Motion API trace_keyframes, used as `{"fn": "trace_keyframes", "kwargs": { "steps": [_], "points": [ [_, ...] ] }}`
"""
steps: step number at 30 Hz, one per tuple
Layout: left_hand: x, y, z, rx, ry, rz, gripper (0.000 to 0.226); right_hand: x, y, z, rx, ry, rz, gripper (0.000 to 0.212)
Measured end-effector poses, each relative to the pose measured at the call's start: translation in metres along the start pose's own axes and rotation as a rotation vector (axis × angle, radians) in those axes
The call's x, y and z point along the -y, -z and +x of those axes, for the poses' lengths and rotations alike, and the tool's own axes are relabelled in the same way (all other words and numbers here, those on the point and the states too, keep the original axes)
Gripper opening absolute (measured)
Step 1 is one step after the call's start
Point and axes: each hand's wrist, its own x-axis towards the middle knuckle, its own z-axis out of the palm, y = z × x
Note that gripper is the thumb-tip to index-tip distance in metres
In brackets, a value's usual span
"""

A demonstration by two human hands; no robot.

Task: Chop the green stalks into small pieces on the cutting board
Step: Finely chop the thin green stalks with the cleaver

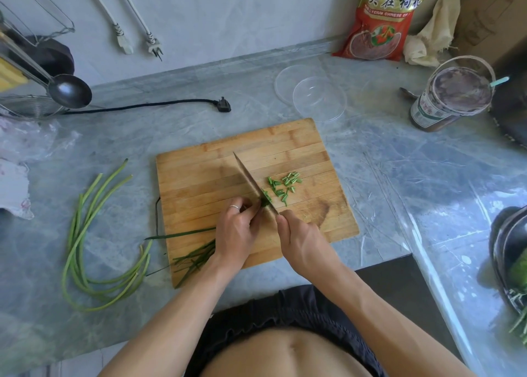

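Head view: left hand (238, 231) pinches stalks (196, 255) mid-board (199, 174); right hand (299, 239) grips knife (251, 181), blade down beside cut pieces (283, 185).

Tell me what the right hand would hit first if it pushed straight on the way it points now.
Probably the left hand: the right hand and its knife point up-left, and the left fingers sit against the blade. Beyond is bare cutting board. Depth is unclear.

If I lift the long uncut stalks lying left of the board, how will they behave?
The uncut stalks would probably flex and droop, since they already lie in long curves. Being thin, they look light. They are loose, not tied, so some may slip out.
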Motion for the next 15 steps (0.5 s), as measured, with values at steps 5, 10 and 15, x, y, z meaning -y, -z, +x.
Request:
{"fn": "trace_keyframes", "kwargs": {
  "steps": [5,10,15],
  "points": [
    [0.001,-0.002,0.0,0.003,0.007,-0.011,0.015,0.005,-0.001,0.014,0.003,-0.032,-0.001,0.032],
    [0.001,-0.001,-0.001,-0.009,0.03,-0.062,0.016,0.007,-0.004,0.012,0.018,-0.02,-0.015,0.037],
    [-0.003,-0.002,-0.001,-0.026,0.079,-0.071,0.013,0.008,-0.005,0.009,0.044,-0.02,-0.054,0.036]
  ]
}}
